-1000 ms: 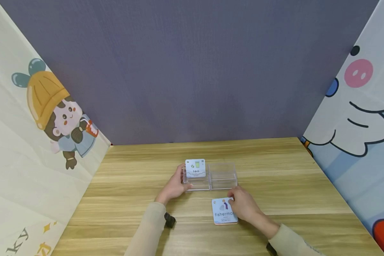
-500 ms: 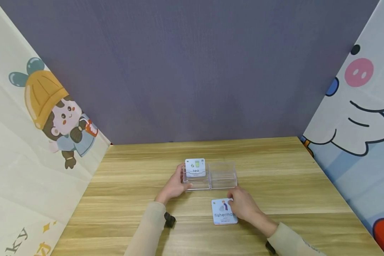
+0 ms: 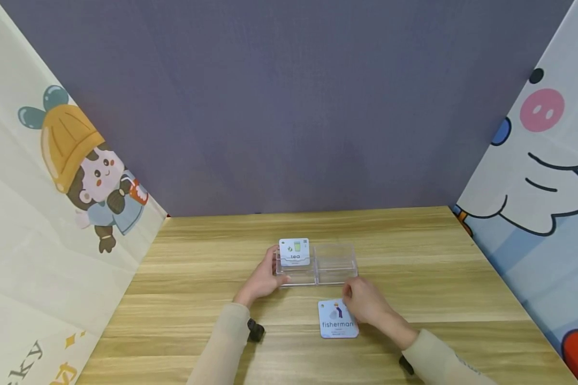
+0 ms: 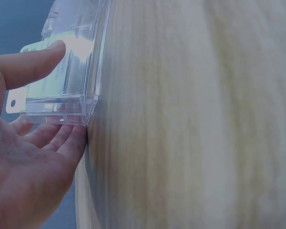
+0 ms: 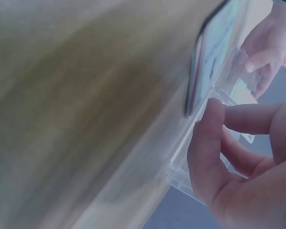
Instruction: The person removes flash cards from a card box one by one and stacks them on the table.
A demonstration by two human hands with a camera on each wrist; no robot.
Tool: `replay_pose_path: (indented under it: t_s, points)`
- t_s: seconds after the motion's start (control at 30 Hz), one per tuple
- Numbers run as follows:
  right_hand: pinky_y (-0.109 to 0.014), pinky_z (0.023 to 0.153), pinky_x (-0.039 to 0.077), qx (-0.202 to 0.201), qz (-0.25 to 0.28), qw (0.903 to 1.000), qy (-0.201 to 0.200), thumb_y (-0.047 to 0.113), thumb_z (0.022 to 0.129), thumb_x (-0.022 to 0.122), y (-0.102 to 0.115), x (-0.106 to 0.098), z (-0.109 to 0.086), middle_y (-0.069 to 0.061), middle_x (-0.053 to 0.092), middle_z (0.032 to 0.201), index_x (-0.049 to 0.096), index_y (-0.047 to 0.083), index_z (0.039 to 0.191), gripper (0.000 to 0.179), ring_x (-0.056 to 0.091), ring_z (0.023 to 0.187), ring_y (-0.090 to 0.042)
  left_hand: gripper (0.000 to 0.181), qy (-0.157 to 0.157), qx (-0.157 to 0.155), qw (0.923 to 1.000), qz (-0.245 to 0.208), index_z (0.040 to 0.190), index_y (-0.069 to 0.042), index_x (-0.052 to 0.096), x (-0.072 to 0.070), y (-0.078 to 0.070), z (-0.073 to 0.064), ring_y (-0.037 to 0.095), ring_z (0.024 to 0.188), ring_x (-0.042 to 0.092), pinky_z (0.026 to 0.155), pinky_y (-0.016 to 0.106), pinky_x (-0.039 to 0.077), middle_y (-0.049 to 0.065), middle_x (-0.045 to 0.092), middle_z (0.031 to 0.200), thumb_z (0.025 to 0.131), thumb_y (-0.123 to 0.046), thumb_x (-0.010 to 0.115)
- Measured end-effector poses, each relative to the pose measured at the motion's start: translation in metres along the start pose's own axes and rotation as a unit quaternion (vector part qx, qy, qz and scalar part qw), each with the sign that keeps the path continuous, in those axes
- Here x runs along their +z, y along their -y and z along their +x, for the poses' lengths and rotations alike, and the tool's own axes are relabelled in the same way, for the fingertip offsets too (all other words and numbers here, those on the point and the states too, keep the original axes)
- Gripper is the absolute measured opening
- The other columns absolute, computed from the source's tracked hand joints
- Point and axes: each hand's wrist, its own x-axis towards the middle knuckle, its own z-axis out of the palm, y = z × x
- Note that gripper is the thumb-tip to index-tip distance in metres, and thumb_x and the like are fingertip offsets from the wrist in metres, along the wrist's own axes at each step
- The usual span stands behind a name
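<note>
A clear plastic box with two compartments stands on the wooden table. Its left compartment holds upright cards, with a "tea" card in front. My left hand grips the box's left end, thumb across the front and fingers against the end wall. In front of the box lies a small stack of square cards, topped by a "fisherman" card. My right hand is at the stack's upper right corner, thumb and index fingertips together. Nothing shows between them in the right wrist view.
The wooden table ends at a grey-purple panel behind the box. Printed cartoon sheets hang on the left and right. Dark wrist cameras sit at the sleeves.
My right hand's fingertips have drawn back slightly up and off the card's face, so the whole word "fisherman" shows. The left hand and the box have stayed put.
</note>
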Motion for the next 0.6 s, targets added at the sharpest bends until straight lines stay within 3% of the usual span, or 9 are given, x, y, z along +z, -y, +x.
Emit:
replay_pose_path:
  t_s: [0.6]
  points:
    - [-0.029,0.058,0.046,-0.033,-0.014,0.9993,-0.015,0.007,0.086,0.073,0.011,-0.016,0.014,0.003,0.054,0.076,0.064,0.011,0.085,0.009,0.05,0.066,-0.012,0.093,0.003,-0.003,1.0,0.002,0.157,-0.007,0.021,-0.001,0.002,0.0,0.035,0.124,0.056,0.109,0.05,0.043,0.019,0.053,0.136,0.085,-0.003,0.079]
